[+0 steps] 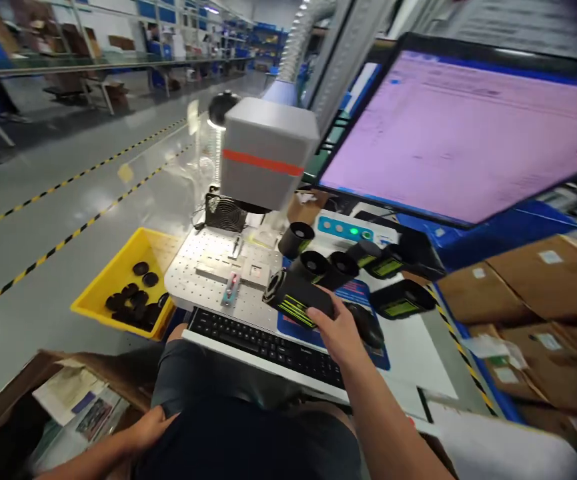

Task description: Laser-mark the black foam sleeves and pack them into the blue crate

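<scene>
My right hand (335, 327) is wrapped round a black cylinder with a yellow-green label (295, 300), held just above the black keyboard (263, 343) at the edge of the perforated white work plate (203, 263). Several more black cylinders (341, 263) lie on the bench beyond it. My left hand (151, 427) rests on my lap beside my dark shorts, fingers curled against the cloth, holding nothing I can see.
A grey machine head with an orange stripe (265, 153) hangs over the plate. A tilted monitor (468, 127) shows a pink screen. A yellow bin (118, 267) with black round caps sits left. Cardboard boxes (533, 280) stand right, and an open carton (68, 400) lower left.
</scene>
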A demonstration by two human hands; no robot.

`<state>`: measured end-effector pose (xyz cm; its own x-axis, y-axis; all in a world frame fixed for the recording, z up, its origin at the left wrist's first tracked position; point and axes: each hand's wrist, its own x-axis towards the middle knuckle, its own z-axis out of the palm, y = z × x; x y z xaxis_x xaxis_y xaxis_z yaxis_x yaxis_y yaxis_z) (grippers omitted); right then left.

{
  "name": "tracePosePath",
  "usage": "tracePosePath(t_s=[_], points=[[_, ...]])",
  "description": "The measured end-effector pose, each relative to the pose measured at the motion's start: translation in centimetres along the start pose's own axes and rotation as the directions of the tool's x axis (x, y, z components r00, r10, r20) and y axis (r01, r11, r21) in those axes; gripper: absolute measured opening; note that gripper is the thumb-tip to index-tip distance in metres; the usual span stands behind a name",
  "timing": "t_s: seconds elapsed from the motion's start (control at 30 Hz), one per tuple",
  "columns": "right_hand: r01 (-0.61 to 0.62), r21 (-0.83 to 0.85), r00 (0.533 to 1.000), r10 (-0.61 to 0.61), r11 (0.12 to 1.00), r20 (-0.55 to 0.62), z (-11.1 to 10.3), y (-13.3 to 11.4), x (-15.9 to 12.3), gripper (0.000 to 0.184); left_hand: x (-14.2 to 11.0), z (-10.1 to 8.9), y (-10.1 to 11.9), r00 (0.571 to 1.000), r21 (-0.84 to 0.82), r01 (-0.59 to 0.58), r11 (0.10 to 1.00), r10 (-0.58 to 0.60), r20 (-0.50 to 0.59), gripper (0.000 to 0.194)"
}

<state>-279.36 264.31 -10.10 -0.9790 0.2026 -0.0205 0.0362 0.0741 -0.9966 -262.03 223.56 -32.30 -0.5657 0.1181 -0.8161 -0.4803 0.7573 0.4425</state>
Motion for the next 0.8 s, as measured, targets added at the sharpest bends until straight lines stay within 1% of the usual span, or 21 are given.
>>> tracePosePath(t_s=[0.07, 0.17, 0.23, 0.3, 0.37, 0.47, 0.63, 0.8], points=[[0.07, -0.139, 0.998, -0.068, 0.988, 0.018, 3.4, 0.4, 2.0, 0.07, -0.3, 0.1, -0.4, 0.999, -0.02, -0.025, 0.999, 0.025, -0.021, 0.081], [0.113, -0.197, 0.993, -0.103, 0.974, 0.06, 7.5, 0.7, 5.0, 0.076, -0.8, 0.3, -0.6, 0.998, -0.028, -0.056, 0.998, 0.055, -0.01, 0.081], [0.117, -0.221, 0.992, -0.102, 0.968, 0.078, 9.3, 1.0, 6.8, 0.078, -1.0, 0.4, -0.6, 0.998, -0.051, -0.06, 0.997, 0.06, 0.001, 0.08], [0.122, -0.249, 0.99, -0.101, 0.961, 0.096, 10.4, 1.4, 8.1, 0.079, -1.0, 0.4, -0.7, 0.997, -0.071, -0.069, 0.995, 0.07, 0.015, 0.08], [0.129, -0.272, 0.988, -0.1, 0.954, 0.117, 11.0, 1.8, 9.0, 0.081, -0.9, 0.4, -0.9, 0.995, -0.088, -0.086, 0.992, 0.089, 0.035, 0.08], [0.129, -0.294, 0.986, -0.09, 0.947, 0.142, 11.0, 2.3, 9.6, 0.083, -0.8, 0.4, -1.4, 0.991, -0.121, -0.104, 0.987, 0.113, 0.066, 0.079], [0.103, -0.313, 0.985, -0.053, 0.944, 0.162, 10.0, 2.6, 9.7, 0.083, -0.5, 0.1, -1.9, 0.983, -0.173, -0.11, 0.979, 0.133, 0.128, 0.076], [0.08, -0.32, 0.985, -0.026, 0.944, 0.171, 9.0, 3.1, 9.8, 0.083, 0.1, 0.5, -2.0, 0.982, -0.182, -0.08, 0.98, 0.108, 0.152, 0.077]])
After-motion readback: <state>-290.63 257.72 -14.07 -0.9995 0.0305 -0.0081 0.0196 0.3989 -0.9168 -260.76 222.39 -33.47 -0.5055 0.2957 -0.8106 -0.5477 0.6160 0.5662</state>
